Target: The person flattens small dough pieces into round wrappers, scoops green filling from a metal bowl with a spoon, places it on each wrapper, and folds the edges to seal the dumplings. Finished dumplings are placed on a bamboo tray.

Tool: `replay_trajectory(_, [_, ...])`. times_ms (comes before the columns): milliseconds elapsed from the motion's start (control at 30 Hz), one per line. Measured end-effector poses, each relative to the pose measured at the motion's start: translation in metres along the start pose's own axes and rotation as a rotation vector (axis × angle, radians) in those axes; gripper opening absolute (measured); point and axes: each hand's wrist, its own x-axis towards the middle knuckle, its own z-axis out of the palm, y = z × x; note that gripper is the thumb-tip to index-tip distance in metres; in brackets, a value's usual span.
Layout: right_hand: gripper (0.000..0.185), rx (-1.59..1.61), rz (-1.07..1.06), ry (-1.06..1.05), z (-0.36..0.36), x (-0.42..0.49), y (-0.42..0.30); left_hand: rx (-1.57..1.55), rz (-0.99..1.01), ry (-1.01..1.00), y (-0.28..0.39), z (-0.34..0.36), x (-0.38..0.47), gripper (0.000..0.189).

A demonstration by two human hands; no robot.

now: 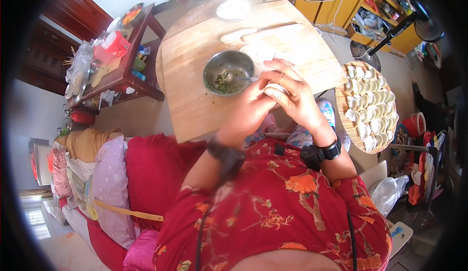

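Both my hands meet above the near edge of a wooden board (190, 106). My left hand (248, 110) and my right hand (298, 95) are closed around a pale dumpling (276, 87), its far side covered by fingers. Just left of them stands a steel bowl (212, 64). Inside it lies a little filling with chopped greens (222, 85), and a metal spoon (245, 79) leans towards my hands. Pale dough (236, 35) rests farther up the board, partly washed out by glare. To the right, a round woven tray (340, 110) carries rows of folded dumplings (373, 97).
A glaring white dish (234, 9) stands at the board's far end. On the left is a dark red side table (124, 79) with bags and containers. A black fan (426, 26) stands at the right. Cushions (109, 187) lie on the seat at left.
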Motion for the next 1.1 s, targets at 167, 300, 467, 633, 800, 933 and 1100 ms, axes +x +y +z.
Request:
replay_trajectory(167, [0.020,0.025,-0.001,-0.086,-0.007,-0.004,0.003,-0.122,-0.101,-0.089,-0.002,-0.008,0.001,0.030])
replay_trajectory(300, [0.018,-0.064,0.052,0.011,-0.003,-0.005,0.001,-0.152,-0.069,-0.095,-0.008,-0.012,0.000,0.028])
replay_trajectory(467, [0.017,0.013,0.004,0.014,0.001,-0.003,0.001,0.213,-0.041,-0.106,-0.006,-0.015,-0.001,0.027])
replay_trajectory(633, [0.013,-0.013,-0.052,-0.024,-0.002,-0.006,0.006,0.110,-0.126,-0.096,-0.006,-0.016,-0.003,0.027])
replay_trajectory(800, [0.013,-0.038,-0.010,-0.041,-0.005,-0.008,0.002,-0.065,-0.114,-0.142,-0.008,-0.012,-0.003,0.024])
replay_trajectory(933, [0.016,-0.113,0.021,-0.024,-0.005,-0.006,-0.003,-0.033,-0.095,-0.105,-0.005,-0.009,-0.003,0.022])
replay_trajectory(1100, [0.018,-0.026,0.012,-0.017,-0.003,-0.007,-0.003,-0.034,-0.047,-0.133,-0.005,-0.010,-0.005,0.024])
